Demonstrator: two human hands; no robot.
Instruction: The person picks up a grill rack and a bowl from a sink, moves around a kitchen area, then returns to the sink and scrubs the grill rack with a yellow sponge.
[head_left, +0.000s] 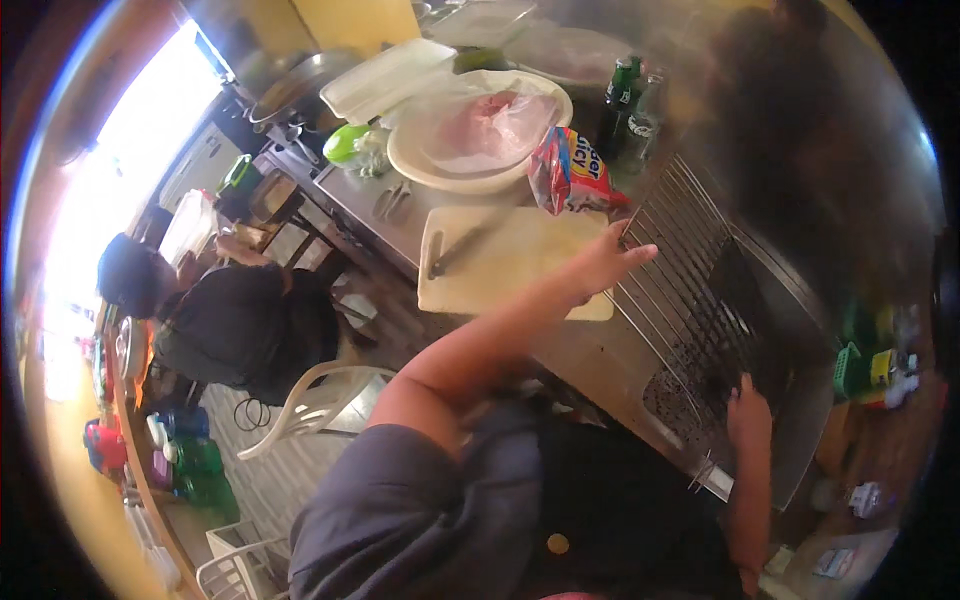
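A wire grill rack (675, 240) lies slanted over a metal sink basin (799, 390) whose near side is spotted with dark bits. At the rack's left edge is my left hand (611, 259), thumb and a finger apart against the wires; its grip is partly hidden. My right hand (748, 412) is at the rack's lower right end, over the basin, and whether it holds a wire or some small tool is unclear. Left of the rack, a cream cutting board (517, 259) carries a dark-handled knife (457, 253). A red plastic food packet (574, 176) rests just beyond the board.
A large white basin (420, 161) holds pinkish meat in clear plastic. Glass bottles (634, 105) stand beside it. Another person (247, 322) in dark clothes is at the left, near a white plastic chair (300, 409). A green basket (849, 370) sits at the right.
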